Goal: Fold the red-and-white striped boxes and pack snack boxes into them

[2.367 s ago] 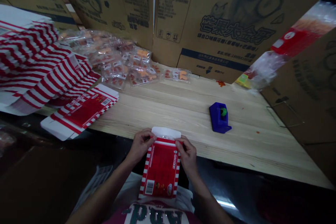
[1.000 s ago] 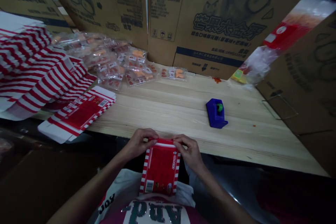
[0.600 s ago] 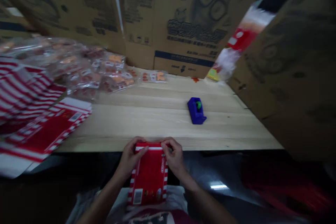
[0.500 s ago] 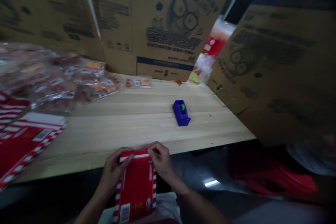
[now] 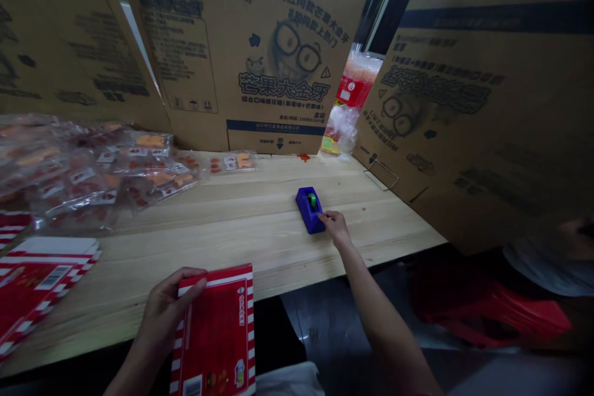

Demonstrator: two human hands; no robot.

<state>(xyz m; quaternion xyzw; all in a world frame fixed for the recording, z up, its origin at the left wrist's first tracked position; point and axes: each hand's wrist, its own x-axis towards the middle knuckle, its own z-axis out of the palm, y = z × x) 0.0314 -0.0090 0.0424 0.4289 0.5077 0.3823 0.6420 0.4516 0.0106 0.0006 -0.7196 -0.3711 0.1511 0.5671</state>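
My left hand (image 5: 167,303) grips the left edge of a flat red carton (image 5: 216,328) with red-and-white striped sides, its thumb across the top corner. The carton is upright at the table's front edge, over my lap, and its top flap looks closed. Out on the table stands a blue tape dispenser (image 5: 307,209) with a green core inside. Thumb and fingers of my right hand (image 5: 336,228) are pinched together at the dispenser's near cutting end. Any tape between these fingertips is too small to see.
Many clear packets of orange sweets (image 5: 78,173) are heaped at the left. Striped red cartons (image 5: 41,284) lie flat in front of them. Printed cardboard (image 5: 278,74) walls the table. A plastic bag (image 5: 343,117) hangs in the corner, and a red stool (image 5: 501,309) stands at the right.
My right hand has left the carton's top edge and reached forward to the tape dispenser. The left hand still holds the carton, whose top is now closed down. The view has shifted slightly.
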